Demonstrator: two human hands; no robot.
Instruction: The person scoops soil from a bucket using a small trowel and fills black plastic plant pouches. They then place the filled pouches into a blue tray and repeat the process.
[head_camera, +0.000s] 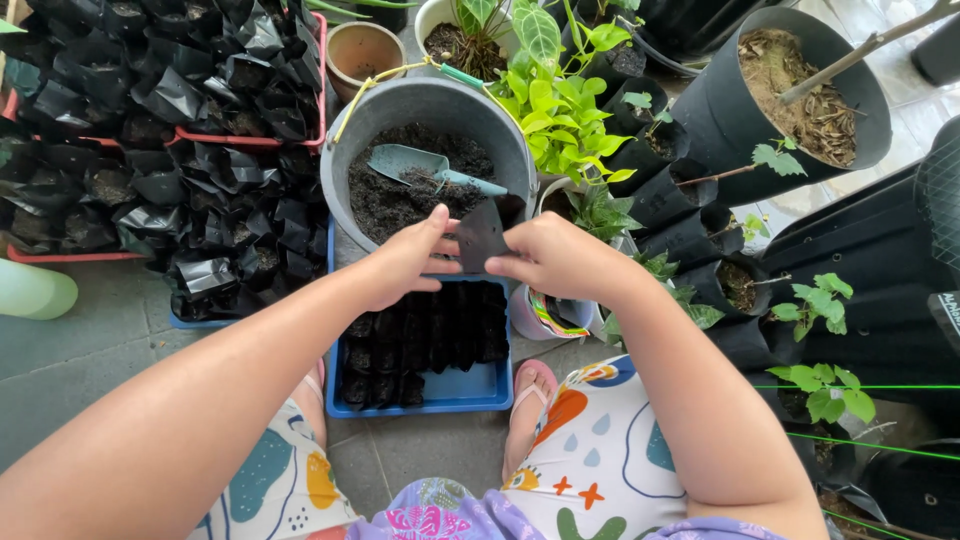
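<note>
— Holding anything?

— Yes, my left hand (405, 262) and my right hand (550, 257) both pinch a small black bag (481, 235) between thumb and fingers, one on each side of it.

— Where is it, going by the grey bucket (430, 105)?

— Just over the bucket's near rim. Inside the bucket lie dark soil (385, 200) and a green trowel (430, 168). Below the bucket, by my feet, sits a blue tray (455, 390) with filled black bags in rows. Left of the bucket are red crates (322, 90) of more bags; right of it, leafy green plants (560, 110).
</note>
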